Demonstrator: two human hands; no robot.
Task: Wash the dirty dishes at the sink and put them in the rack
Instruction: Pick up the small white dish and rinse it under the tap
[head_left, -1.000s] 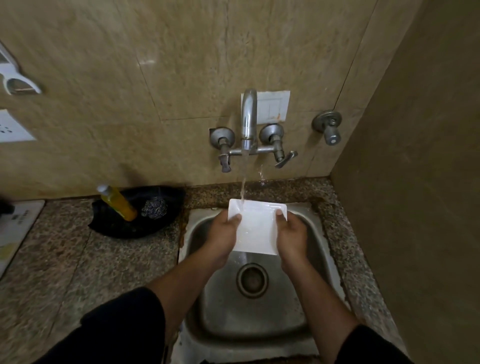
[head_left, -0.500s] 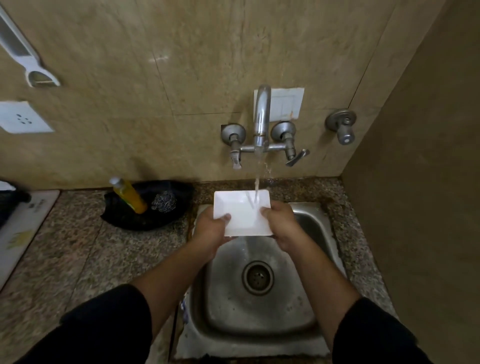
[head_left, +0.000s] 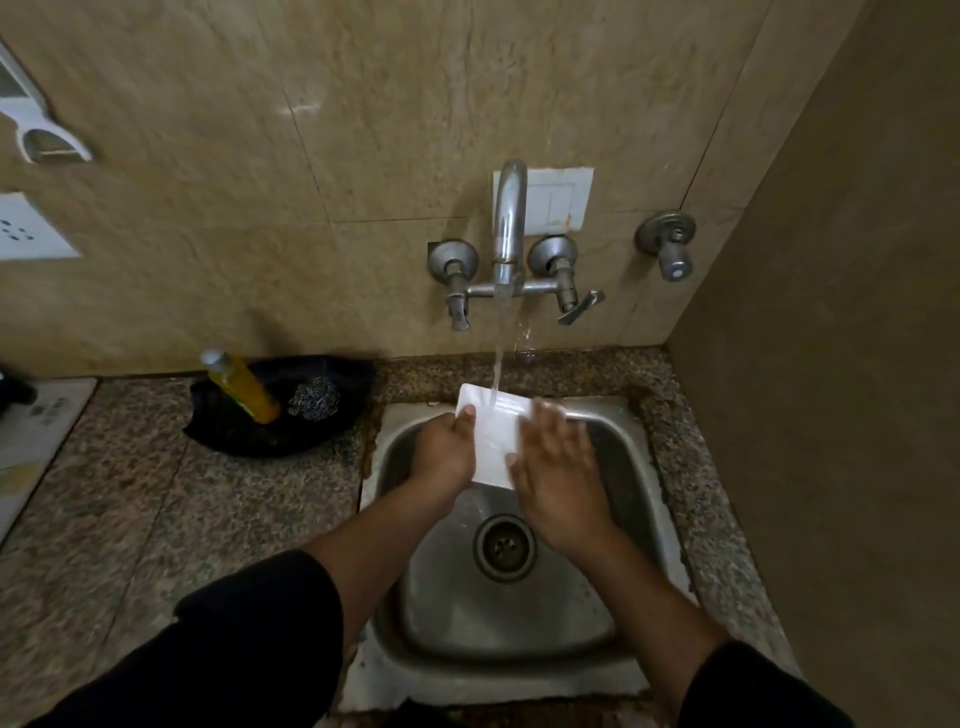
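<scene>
A white rectangular dish (head_left: 494, 436) is held over the steel sink (head_left: 631, 499), under the water stream running from the tap (head_left: 508, 223). My left hand (head_left: 445, 451) grips the dish's left edge, thumb on top. My right hand (head_left: 557, 470) lies flat with straight, spread fingers on the dish's right side, covering part of it. No rack is in view.
A black tray (head_left: 270, 436) on the granite counter left of the sink holds a yellow soap bottle (head_left: 243, 385) and a steel scrubber (head_left: 314, 397). A wall rises close on the right. A separate valve (head_left: 670, 247) sticks out right of the tap. The sink drain (head_left: 503, 546) is uncovered.
My right hand has let go of the dish's edge and now lies flat over its right side. The dish has tilted and turned while my left hand keeps holding it.
</scene>
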